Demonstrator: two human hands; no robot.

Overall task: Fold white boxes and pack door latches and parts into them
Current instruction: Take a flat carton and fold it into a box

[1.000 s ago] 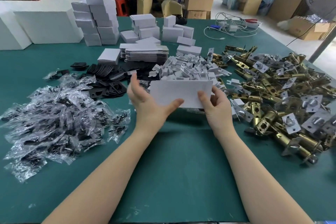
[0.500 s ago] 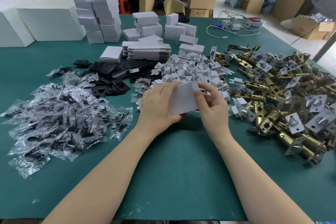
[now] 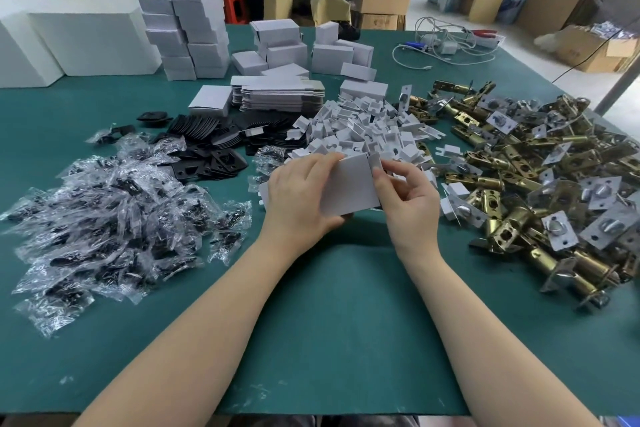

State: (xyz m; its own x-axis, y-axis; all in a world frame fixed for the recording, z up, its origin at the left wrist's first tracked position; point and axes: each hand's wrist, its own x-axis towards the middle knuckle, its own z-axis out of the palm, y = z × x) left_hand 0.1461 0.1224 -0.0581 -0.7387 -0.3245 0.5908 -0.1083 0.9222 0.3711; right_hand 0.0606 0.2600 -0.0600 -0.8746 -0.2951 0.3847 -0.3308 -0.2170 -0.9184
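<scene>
Both hands met over the middle of the green table (image 3: 329, 322), working one white box (image 3: 349, 185). Left hand (image 3: 301, 198) wrapped round the box's left end, its fingers curled over the top edge and its thumb underneath. Right hand (image 3: 408, 198) pinched a small end flap at the box's upper right corner between thumb and forefinger, the other fingers loosely curled behind.

That box was plain, unprinted white card, its broad smooth panel facing the camera and tilted up toward the right, held just above the table surface. A little of its left end stuck out past the left hand; whether its far side was fully squared up could not be told.

Just beyond the hands lay a heap of small white folded card inserts (image 3: 360, 128). Toward the right edge spread a big pile of brass door latches (image 3: 540, 184) with silvery faceplates. Toward the left edge sat a mound of clear plastic bags (image 3: 114, 218) holding dark parts, and behind it a scatter of black plates (image 3: 214, 146). A stack of flat unfolded box blanks (image 3: 280, 94) rested further back, with folded white boxes (image 3: 194, 31) piled high toward the far left corner and a tangle of white cable (image 3: 446, 48) near the far right corner.
</scene>
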